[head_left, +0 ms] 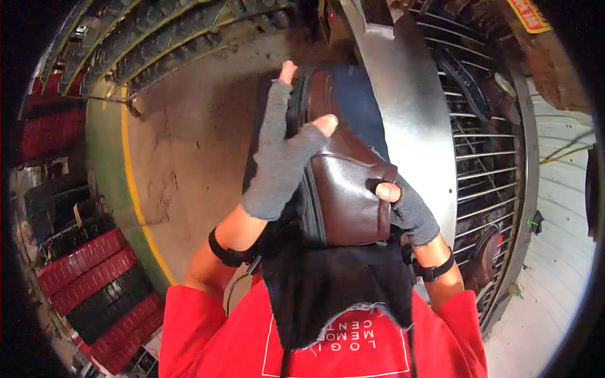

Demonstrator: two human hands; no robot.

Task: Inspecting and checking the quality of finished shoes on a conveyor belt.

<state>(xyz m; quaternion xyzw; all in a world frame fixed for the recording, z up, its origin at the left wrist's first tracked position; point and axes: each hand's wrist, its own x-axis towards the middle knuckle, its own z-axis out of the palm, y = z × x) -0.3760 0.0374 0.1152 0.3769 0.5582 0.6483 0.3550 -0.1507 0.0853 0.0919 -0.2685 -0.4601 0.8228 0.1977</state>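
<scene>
A dark brown leather boot lies across my lap, with a long black zipper down its left side. My left hand, in a grey fingerless glove, rests on the zipper side. Its forefinger is stretched out and its thumb is spread apart, with the tip on the leather; the other fingers are hidden. In a matching glove, my right hand grips the boot's right edge, thumb on top and fingers hidden beneath. A black apron with a frayed edge hangs below the boot.
Close on the right runs a smooth metal ledge, then a rack of metal bars holding dark footwear. Shelves of dark footwear stand far left. Stacked red and black pieces lie at left, beside a yellow floor line.
</scene>
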